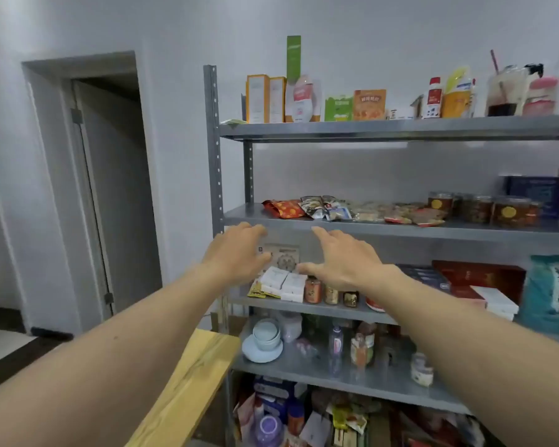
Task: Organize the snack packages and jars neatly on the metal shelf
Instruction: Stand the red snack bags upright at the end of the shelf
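Note:
A grey metal shelf stands against the wall. On its second level lie snack packages: a red one at the left, then several more in a loose row. Clear jars with orange labels stand to their right. My left hand and my right hand are both raised in front of the shelf edge, just below the packages, fingers spread and holding nothing. Behind them, one level down, are white boxes and small jars.
The top level holds upright boxes and bottles. Lower levels carry bowls, bottles and bags. A teal bag stands at the right. A wooden tabletop juts in at the lower left; a doorway is at the left.

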A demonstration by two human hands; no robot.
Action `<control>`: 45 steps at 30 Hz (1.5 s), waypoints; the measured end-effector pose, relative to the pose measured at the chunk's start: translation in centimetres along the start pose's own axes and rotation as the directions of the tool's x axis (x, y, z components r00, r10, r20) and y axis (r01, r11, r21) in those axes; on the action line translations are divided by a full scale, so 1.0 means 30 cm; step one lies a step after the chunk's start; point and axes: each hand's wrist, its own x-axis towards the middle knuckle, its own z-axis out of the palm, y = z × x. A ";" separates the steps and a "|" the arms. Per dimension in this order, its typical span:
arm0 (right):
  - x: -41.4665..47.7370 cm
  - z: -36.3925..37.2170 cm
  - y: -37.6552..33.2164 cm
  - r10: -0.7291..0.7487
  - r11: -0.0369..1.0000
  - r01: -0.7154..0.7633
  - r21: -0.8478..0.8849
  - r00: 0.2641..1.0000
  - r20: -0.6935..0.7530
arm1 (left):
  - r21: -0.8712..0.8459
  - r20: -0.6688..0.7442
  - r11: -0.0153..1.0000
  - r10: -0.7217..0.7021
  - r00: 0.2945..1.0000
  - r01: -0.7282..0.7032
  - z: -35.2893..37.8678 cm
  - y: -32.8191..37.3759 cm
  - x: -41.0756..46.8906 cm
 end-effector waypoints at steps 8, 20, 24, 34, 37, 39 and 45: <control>0.560 0.115 0.137 0.029 0.999 -0.029 0.014 1.000 0.008 | -0.018 0.009 1.000 -0.024 1.000 0.024 0.192 -0.198 0.548; 1.394 0.393 0.335 -0.050 0.997 0.051 0.053 0.998 -0.033 | -0.049 -0.018 0.996 -0.076 0.997 0.075 0.561 -0.422 1.275; 1.653 0.446 0.378 -0.032 0.993 0.034 0.111 0.999 -0.019 | -0.028 -0.032 0.996 -0.087 0.996 0.086 0.634 -0.501 1.502; 2.038 0.594 0.422 0.074 0.987 -0.078 0.139 0.997 0.031 | -0.140 0.025 0.986 -0.090 0.996 0.092 0.823 -0.728 1.900; 2.134 0.618 0.429 0.123 0.970 -0.129 0.208 0.991 0.045 | -0.226 0.058 0.966 -0.119 0.991 0.129 0.871 -0.780 1.992; 2.198 0.634 0.432 0.128 0.958 -0.140 0.250 0.990 0.063 | -0.271 0.098 0.949 -0.137 0.986 0.159 0.897 -0.803 2.044; 2.360 0.733 0.430 0.076 0.956 -0.125 0.266 0.980 0.187 | -0.352 0.180 0.913 -0.151 0.972 0.207 0.979 -0.835 2.150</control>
